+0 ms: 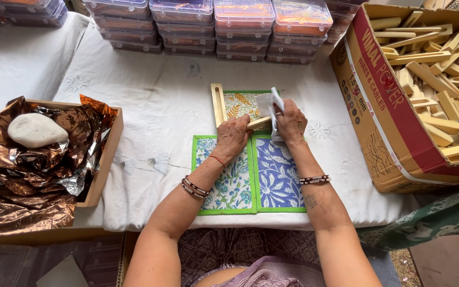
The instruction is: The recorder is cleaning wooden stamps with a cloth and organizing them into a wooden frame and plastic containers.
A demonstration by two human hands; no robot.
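fingers of the left hand [233, 136] clamp a wooden frame [219, 104] steady while the right hand [290, 121] grips a white cloth [270, 102], seemingly wiping it

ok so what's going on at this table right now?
A person is working at a cloth-covered table. The left hand steadies a light wooden frame piece that lies over green-bordered printed fabric mats. The right hand holds a white cloth against the wood. An open cardboard box of similar wooden pieces stands on the right. On the left, a tray holds copper foil and a white stone.
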